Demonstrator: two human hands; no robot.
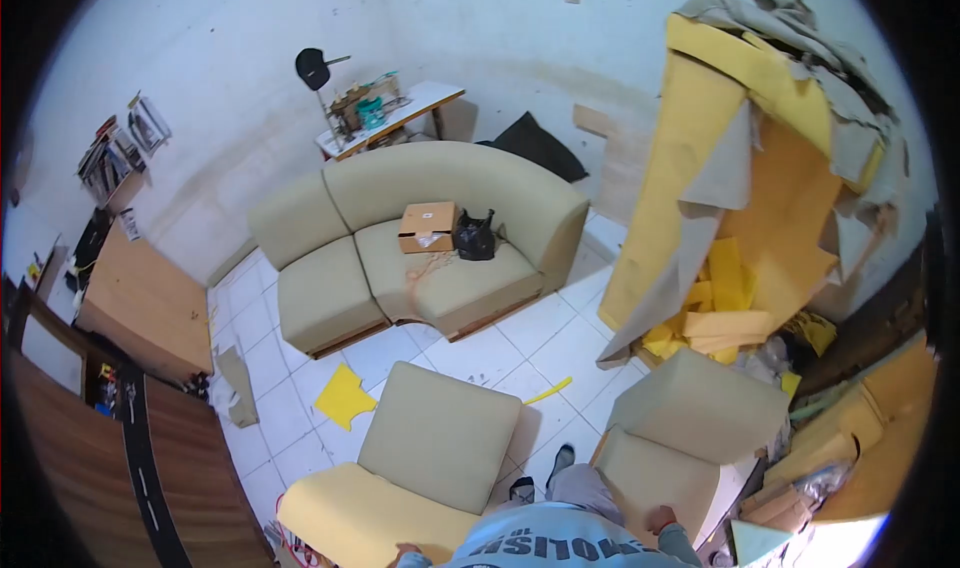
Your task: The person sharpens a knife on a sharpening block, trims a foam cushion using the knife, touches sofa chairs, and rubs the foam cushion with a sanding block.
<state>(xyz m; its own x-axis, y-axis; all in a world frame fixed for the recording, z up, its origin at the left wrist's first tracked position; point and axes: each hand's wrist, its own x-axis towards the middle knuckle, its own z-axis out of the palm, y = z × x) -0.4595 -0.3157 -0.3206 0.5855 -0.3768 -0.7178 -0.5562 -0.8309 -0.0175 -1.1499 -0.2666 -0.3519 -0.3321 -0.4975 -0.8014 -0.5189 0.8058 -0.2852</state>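
Note:
At the bottom edge, my left hand (408, 551) is beside or touching the bare yellow foam backrest (370, 513); most of it is cut off, so its fingers are unclear. That backrest adjoins a beige upholstered seat (440, 428). To the right, my right hand (660, 518) hangs by a second beige seat piece (655, 473), fingers curled in with nothing visible in them. This piece has an upholstered backrest (700, 408). My feet stand on the tiles between the two pieces.
A curved beige sofa (440, 183) holds a cardboard box (428, 226) and a black plastic bag (474, 236). Large foam sheets (690, 118) lean on the right wall. A yellow foam scrap (344, 396) and strip (548, 390) lie on the floor. Behind stands a white table (430, 94).

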